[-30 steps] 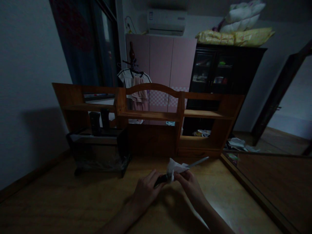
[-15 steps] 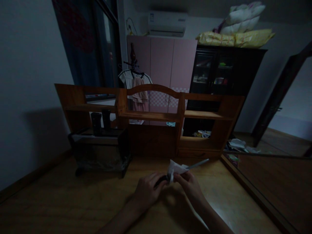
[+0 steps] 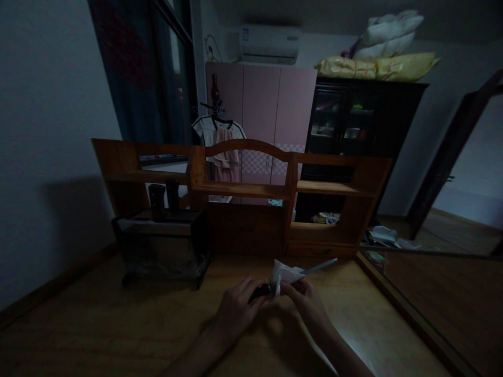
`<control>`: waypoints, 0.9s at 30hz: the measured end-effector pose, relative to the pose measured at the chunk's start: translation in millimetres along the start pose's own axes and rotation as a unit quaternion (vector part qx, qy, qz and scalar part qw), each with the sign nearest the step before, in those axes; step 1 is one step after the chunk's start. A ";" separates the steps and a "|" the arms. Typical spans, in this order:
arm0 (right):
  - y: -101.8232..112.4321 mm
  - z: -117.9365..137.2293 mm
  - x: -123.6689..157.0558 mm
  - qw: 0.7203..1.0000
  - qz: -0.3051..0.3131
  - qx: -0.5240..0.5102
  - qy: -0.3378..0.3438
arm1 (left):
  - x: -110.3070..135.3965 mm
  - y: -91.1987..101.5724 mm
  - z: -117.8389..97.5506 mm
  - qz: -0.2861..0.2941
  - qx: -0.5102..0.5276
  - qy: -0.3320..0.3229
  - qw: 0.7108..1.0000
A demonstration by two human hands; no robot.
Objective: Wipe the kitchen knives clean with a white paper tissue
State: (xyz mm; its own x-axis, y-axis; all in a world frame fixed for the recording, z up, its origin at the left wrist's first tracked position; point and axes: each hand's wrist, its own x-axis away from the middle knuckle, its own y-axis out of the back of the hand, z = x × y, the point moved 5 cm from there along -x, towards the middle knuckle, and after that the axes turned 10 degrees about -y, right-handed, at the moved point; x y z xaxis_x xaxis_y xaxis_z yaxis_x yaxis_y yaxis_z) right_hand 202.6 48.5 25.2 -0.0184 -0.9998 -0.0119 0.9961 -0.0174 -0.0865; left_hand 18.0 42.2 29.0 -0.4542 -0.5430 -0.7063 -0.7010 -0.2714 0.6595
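- My forearms come in from the bottom edge and slant toward each other, so that my hands nearly meet above the worktop [image 3: 157, 324].
- My left hand [image 3: 238, 305] is back-up, its fingers curled round the black handle of a knife [image 3: 321, 265], with the thumb lying along the near side.
- My right hand [image 3: 305, 297] pinches white tissue [image 3: 286, 273] between thumb and forefinger, the other fingers bent behind it and mostly hidden.
- The knife is between both hands, just beyond my fingertips at its far end: the handle sits in my left grip, and the slender grey blade slopes up to the right, past my right hand.
- The tissue is thin, matt and crumpled, wrapped about the knife close to the handle, with one pointed corner standing up.
- The worktop is yellowish wood, smooth enough to throw a pale sheen beside my right forearm; soft shadows lie beneath my hands.
- To the left stands a dark, boxy case [image 3: 161, 254] with a glossy, streaked front, and two black, blocky uprights [image 3: 157, 202] rise at its top.
- Along the back runs a reddish-brown wooden shelf unit [image 3: 241, 189], its middle bay topped by a curved rail.
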 end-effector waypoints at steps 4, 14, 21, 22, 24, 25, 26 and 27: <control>-0.9 -2.2 -1.1 1.000 0.011 -0.008 0.002 | 0.7 -0.1 -0.4 -0.006 -0.002 -0.011 1.000; 0.5 -1.3 0.0 1.000 0.010 0.009 0.010 | -1.0 5.6 -4.4 -0.016 -0.015 -0.033 0.999; -1.3 2.1 2.0 1.000 0.013 0.007 0.009 | -1.9 7.0 -4.6 -0.018 -0.010 -0.046 0.999; -1.7 2.3 1.9 1.000 0.013 0.005 0.009 | -2.4 7.3 -4.8 -0.014 -0.007 -0.045 0.999; -2.4 2.3 1.5 1.000 0.014 0.003 0.009 | -2.9 7.6 -5.3 -0.009 -0.001 -0.045 0.999; -2.7 2.2 1.4 1.000 0.017 0.003 0.009 | -2.9 7.8 -5.4 -0.008 0.001 -0.046 0.999; -3.0 2.1 1.3 1.000 0.019 0.002 0.009 | -2.6 8.2 -5.3 -0.010 0.000 -0.048 0.999; -3.0 1.9 1.3 1.000 0.021 0.000 0.008 | -2.0 8.4 -5.0 -0.013 -0.002 -0.051 0.999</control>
State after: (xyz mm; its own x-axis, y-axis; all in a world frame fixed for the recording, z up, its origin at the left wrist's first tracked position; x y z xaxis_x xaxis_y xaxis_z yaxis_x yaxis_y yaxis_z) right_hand 199.8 47.2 27.3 0.0219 -0.9992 -0.0324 0.9959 0.0246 -0.0866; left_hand 15.8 37.0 37.3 -0.4902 -0.4524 -0.7450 -0.7108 -0.2871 0.6421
